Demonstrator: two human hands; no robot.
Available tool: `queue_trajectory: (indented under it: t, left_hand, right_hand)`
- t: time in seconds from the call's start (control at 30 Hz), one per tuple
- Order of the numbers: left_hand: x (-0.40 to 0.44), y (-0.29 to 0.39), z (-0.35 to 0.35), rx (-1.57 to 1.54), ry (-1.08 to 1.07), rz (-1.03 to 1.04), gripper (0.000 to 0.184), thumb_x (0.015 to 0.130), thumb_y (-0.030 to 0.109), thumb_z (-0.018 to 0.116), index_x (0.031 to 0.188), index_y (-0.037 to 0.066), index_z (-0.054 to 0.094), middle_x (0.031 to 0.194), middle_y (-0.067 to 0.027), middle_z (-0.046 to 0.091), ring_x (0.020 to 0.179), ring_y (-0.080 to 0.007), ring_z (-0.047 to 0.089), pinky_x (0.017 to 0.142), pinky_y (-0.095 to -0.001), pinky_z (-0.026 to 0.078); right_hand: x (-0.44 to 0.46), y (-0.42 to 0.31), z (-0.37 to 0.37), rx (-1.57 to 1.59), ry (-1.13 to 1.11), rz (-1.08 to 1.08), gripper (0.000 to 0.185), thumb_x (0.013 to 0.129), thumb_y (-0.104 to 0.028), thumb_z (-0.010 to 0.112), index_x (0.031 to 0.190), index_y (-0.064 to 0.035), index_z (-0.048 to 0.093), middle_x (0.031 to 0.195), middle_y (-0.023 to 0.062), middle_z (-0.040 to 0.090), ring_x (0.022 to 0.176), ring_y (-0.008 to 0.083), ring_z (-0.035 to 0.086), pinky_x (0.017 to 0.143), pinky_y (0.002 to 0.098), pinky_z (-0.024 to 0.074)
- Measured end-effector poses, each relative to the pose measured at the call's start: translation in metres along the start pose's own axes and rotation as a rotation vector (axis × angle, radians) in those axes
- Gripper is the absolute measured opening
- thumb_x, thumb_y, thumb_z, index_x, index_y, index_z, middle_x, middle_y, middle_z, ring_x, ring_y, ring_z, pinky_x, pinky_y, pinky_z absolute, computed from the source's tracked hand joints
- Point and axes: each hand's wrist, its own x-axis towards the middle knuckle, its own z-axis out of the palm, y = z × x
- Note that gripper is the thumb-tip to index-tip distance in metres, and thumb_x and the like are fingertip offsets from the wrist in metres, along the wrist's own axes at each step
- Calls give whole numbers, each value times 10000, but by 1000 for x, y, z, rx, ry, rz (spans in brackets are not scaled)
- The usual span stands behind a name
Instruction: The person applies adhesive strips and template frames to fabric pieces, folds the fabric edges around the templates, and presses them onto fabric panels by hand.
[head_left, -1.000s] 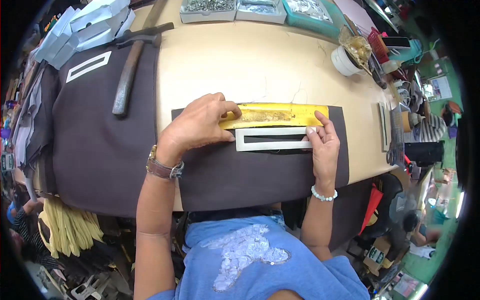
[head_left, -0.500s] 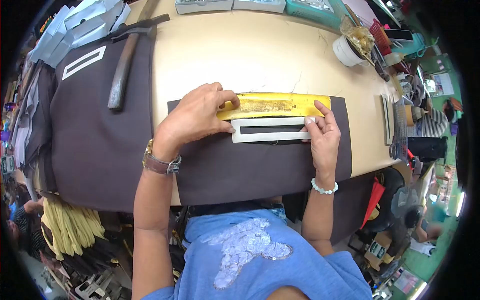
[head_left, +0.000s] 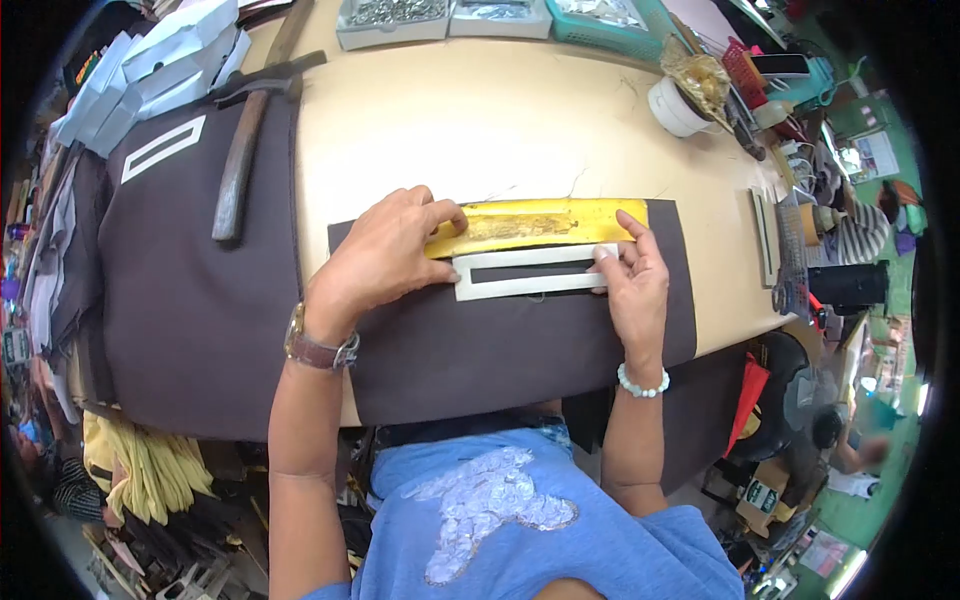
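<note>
A white rectangular frame with a long slot lies on dark fabric, just below a yellow strip with a brown, worn middle. My left hand has its fingers on the strip's left end and its thumb at the frame's left end. Between thumb and fingers, my right hand pinches the frame's right end, its index finger raised over the strip's right end. A slot in the fabric, partly covered, shows along the frame.
A hammer and a second white frame lie on dark fabric at the left. Boxes of small metal parts and a teal basket line the far edge. A white pot stands at the right.
The view has shifted slightly. Both hands keep their places on the strip and frame, and the frame's right end now sits slightly higher than its left.
</note>
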Motion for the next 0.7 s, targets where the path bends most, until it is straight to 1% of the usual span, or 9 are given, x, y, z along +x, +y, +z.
queue_trajectory:
  t: [0.03,0.13,0.17,0.3,0.6,0.7]
  left_hand:
    - [-1,0,0,-3,9,-1,431,636,215,815,1007,113,620,867,-51,552,862,-220,540,796,-354,453]
    - [-1,1,-3,-12,-1,3,432,631,208,816,1001,110,616,863,-57,546,868,-225,538,788,-362,448]
    - [-1,2,-3,-21,-6,-8,432,630,195,812,1002,105,613,862,-63,544,867,-232,538,786,-364,445]
    - [0,3,-4,-25,-9,-2,426,628,168,806,1001,97,612,856,-67,542,861,-235,543,784,-361,444]
    - [0,4,-5,-39,-15,-5,417,628,153,795,1005,98,628,852,-58,552,873,-229,551,798,-363,443]
    - [0,5,-7,-35,-26,-12,418,627,152,793,1009,99,630,854,-60,558,877,-232,549,805,-364,443]
  right_hand:
    - [-2,-3,-1,-86,11,-28,442,851,-17,599,1261,78,465,778,61,625,635,84,563,565,224,458]
    - [-9,-9,-3,-217,140,-120,440,831,-9,611,1242,81,483,777,83,627,643,107,577,592,248,474]
    - [-10,-7,-8,-262,136,-132,435,823,4,608,1236,79,493,780,90,627,637,109,575,603,257,481]
    - [-11,3,-13,-178,132,-29,437,800,21,618,1222,74,514,758,78,630,633,97,571,599,244,475]
    - [-9,4,-11,-78,144,12,478,777,38,637,1233,78,500,744,69,639,619,73,558,599,221,465]
    - [-8,5,-11,-119,140,5,480,773,39,642,1230,78,503,745,66,638,615,73,554,597,217,463]
